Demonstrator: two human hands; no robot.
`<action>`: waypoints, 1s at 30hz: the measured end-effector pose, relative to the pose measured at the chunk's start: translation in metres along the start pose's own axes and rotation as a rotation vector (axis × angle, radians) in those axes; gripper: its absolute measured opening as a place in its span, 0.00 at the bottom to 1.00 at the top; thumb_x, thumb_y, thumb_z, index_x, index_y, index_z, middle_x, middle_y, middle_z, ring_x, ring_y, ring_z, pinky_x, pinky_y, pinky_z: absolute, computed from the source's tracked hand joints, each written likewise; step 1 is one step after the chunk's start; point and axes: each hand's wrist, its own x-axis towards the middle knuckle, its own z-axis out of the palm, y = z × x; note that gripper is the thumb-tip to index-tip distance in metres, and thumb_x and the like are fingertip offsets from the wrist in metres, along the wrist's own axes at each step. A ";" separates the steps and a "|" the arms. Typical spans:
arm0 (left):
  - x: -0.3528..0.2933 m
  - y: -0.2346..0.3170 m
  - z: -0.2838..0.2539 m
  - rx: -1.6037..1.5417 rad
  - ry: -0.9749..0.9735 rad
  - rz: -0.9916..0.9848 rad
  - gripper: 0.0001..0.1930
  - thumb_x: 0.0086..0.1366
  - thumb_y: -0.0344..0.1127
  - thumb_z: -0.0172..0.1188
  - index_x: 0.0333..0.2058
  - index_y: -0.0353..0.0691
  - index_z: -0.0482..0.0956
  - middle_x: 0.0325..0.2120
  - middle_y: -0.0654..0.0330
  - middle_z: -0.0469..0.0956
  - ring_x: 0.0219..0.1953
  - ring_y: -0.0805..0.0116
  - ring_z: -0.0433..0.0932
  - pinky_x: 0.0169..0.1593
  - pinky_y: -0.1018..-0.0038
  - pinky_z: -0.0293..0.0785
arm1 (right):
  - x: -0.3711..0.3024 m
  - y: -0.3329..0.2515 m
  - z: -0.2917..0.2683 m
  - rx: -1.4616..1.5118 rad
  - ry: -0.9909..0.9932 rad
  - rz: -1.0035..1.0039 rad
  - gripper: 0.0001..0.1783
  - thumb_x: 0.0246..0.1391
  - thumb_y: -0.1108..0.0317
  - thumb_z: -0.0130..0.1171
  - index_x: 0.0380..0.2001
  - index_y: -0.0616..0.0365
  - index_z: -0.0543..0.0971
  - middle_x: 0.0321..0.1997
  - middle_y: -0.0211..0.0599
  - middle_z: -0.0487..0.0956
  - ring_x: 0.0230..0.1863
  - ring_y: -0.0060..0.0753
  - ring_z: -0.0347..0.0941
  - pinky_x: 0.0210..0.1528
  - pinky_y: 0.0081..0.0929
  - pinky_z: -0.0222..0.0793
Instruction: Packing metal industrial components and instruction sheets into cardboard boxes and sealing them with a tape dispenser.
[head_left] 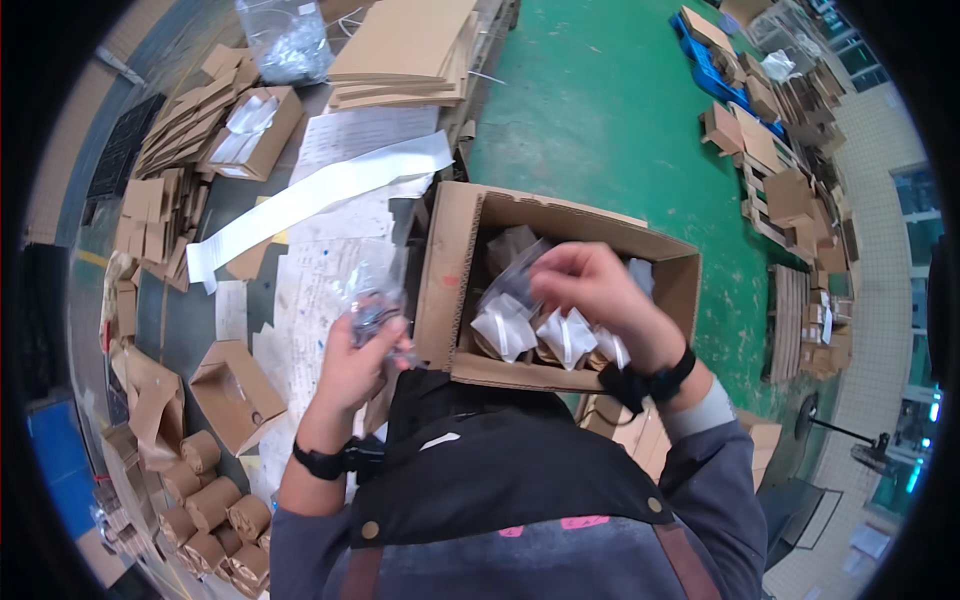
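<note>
My left hand (358, 362) is closed on a clear plastic bag with small dark parts (372, 315), over the paper-covered table just left of an open cardboard box (455, 270). Inside the box stand several brown rolls or packs with folded white paper (503, 328) on top. Over the box, my right hand (595, 285) has its thumb and fingers pinched together on the edge of a clear plastic bag (515, 280), whose contents I cannot make out. My right fingers partly hide the things beneath.
On the table lie a long white label strip (320, 195), printed sheets (320, 260), a small open carton (238, 395) and stacked cardboard sheets (400, 50). Brown paper rolls (212, 503) stand at the lower left. Pallets with cartons (790, 200) line the green floor's right side.
</note>
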 end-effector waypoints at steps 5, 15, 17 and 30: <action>-0.001 0.007 0.041 0.010 -0.117 -0.113 0.14 0.65 0.32 0.60 0.46 0.32 0.71 0.31 0.61 0.75 0.28 0.75 0.77 0.27 0.78 0.78 | 0.049 0.077 -0.064 -0.047 0.249 0.205 0.08 0.54 0.69 0.61 0.34 0.64 0.78 0.29 0.33 0.81 0.27 0.23 0.77 0.29 0.22 0.74; 0.022 0.003 0.100 -0.039 -0.478 -0.324 0.14 0.67 0.40 0.59 0.43 0.35 0.72 0.31 0.61 0.76 0.28 0.77 0.77 0.27 0.81 0.77 | -0.027 0.010 -0.001 0.028 -0.059 -0.007 0.16 0.59 0.63 0.61 0.45 0.62 0.75 0.36 0.31 0.78 0.29 0.16 0.73 0.27 0.14 0.66; 0.029 -0.001 0.112 -0.001 -0.493 -0.337 0.18 0.67 0.42 0.58 0.48 0.34 0.71 0.35 0.57 0.78 0.28 0.75 0.77 0.27 0.80 0.77 | -0.031 0.018 -0.005 0.068 0.002 -0.073 0.17 0.55 0.66 0.65 0.45 0.62 0.77 0.31 0.27 0.78 0.27 0.13 0.71 0.23 0.13 0.64; 0.049 -0.027 0.121 -0.032 -0.310 -0.359 0.16 0.70 0.42 0.53 0.47 0.36 0.72 0.36 0.59 0.76 0.29 0.76 0.76 0.24 0.81 0.75 | -0.003 0.105 -0.123 -0.649 0.497 0.121 0.18 0.54 0.64 0.63 0.44 0.65 0.79 0.33 0.34 0.82 0.28 0.22 0.76 0.28 0.21 0.71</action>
